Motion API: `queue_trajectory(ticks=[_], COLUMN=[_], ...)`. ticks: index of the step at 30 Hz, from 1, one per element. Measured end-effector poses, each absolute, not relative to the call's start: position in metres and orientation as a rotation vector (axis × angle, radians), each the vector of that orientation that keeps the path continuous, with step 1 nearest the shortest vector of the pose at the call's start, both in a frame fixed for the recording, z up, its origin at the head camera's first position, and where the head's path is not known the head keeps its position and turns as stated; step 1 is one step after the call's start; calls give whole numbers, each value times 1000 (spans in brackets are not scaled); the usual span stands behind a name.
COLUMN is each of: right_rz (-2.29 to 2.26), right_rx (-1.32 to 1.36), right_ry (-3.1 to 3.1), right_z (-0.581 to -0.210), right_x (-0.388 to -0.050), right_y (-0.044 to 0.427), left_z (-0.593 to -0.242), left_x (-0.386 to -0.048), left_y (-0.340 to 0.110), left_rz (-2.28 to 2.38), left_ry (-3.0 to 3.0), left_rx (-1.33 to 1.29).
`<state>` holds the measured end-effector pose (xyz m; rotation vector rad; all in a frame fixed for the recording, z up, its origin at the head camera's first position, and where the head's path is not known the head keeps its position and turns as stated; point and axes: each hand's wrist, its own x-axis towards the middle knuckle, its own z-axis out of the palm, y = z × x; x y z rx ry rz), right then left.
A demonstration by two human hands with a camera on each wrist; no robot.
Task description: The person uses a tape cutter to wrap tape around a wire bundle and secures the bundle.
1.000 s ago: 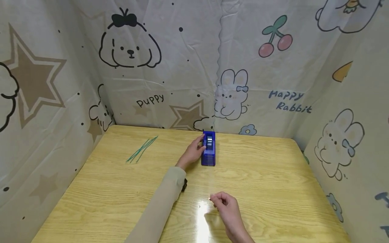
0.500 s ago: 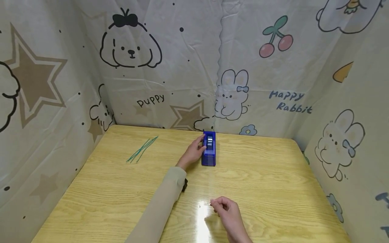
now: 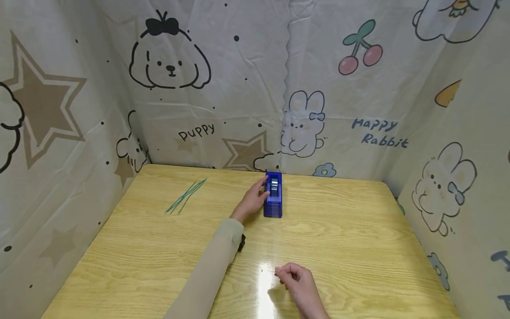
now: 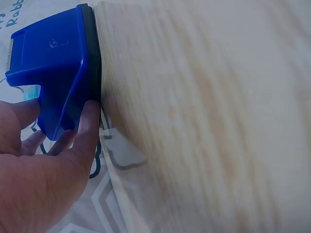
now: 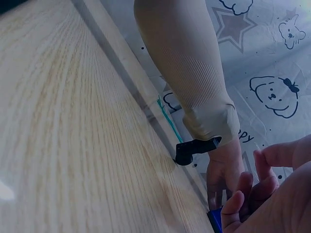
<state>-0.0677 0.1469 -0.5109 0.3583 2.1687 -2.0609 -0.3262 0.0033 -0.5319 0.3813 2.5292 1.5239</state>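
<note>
"What's worrying you, left to right?"

"My left hand (image 3: 252,201) is gripping the blue tape dispenser (image 3: 273,204) by its left side; slackening could be letting it slide."

"And on the right?"

"My right hand (image 3: 299,285) is pinching what looks like clear tape (image 3: 276,243), on the dispenser's near side; too sharp a tug could be tearing it. It seems to be stretching from the dispenser to my fingertips (image 3: 280,270)."

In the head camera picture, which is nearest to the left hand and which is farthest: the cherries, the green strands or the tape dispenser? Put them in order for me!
From the left hand:
1. Tape dispenser: touching it, on its right.
2. Green strands: on the table, to its left.
3. Cherries: printed high on the back wall, to the right.
</note>
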Motion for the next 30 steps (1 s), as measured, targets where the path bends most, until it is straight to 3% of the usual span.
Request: queue_trajectory(ticks=[30], right_rz=[-1915], right_rx=[164], right_ry=[2193], right_z=[-514], right_x=[-55], right_y=[159], left_z=[-529], left_x=[-324], left_y=[2], left_rz=[1526], left_ry=[2517], left_rx=[389])
